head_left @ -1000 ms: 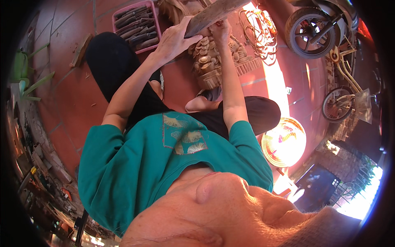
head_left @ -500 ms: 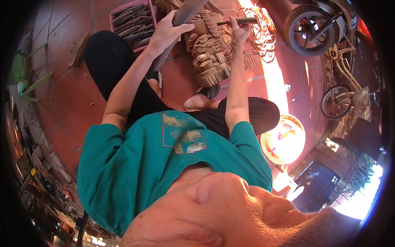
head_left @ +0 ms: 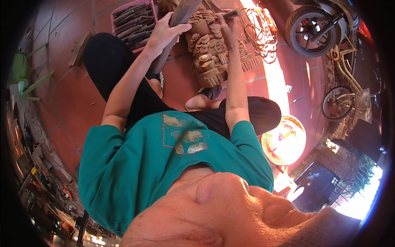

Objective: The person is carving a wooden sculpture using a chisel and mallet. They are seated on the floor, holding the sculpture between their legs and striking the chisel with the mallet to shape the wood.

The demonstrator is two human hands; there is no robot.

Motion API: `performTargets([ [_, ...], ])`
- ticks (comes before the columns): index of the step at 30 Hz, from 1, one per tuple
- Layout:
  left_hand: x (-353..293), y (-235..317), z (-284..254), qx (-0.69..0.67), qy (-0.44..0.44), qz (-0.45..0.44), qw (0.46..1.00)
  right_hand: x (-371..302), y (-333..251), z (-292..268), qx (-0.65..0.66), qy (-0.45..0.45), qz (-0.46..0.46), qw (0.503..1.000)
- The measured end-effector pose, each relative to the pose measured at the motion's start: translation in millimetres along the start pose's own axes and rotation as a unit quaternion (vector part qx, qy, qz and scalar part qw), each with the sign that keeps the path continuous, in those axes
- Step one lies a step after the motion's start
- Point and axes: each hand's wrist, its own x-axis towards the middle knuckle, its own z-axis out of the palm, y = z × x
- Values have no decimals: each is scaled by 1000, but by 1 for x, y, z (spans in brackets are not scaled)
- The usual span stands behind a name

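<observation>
My left hand (head_left: 162,36) is closed round a long, thick, dark wooden bar (head_left: 179,22), its thumb laid across the top. The bar slants from beside my leg up past the carving. In my right hand (head_left: 228,32) is a chisel with a rounded handle (head_left: 231,14). Its tip points left toward the upper part of a brown wood carving (head_left: 210,55), though exactly where it meets the wood is hard to see. Dense relief of rounded, coin-like shapes covers the carving, which lies on the floor beyond my feet.
A pink basket (head_left: 156,14) of many dark-handled tools stands beyond my left knee. Coiled cable (head_left: 263,37) lies right of the carving. A motorbike wheel (head_left: 310,31) and a bicycle (head_left: 339,101) are farther right. A round woven hat (head_left: 284,140) sits by my right knee.
My right hand has shifted left over the carving, bringing the chisel along, and its handle now tilts more upward. My left hand and the wooden bar have moved only slightly.
</observation>
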Motion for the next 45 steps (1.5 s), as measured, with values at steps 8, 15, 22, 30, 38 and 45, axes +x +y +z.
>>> performTargets([
  [8,-4,4,-2,21,2,-3,1000,5,-2,17,-75,-84,-51,992],
  [15,-5,2,-2,25,1,1,1000,16,26,15,-174,-56,-115,976],
  [22,-6,0,-4,28,7,6,1000,1,-17,35,-288,-47,-163,943],
  [30,-18,7,1,66,66,29,995,-15,-18,46,-341,-79,-219,911],
  [38,-68,-27,32,14,122,17,992,-20,-27,45,-323,-57,-214,920],
  [45,-65,-42,31,136,146,99,975,-18,-21,46,-310,-48,-201,928],
])
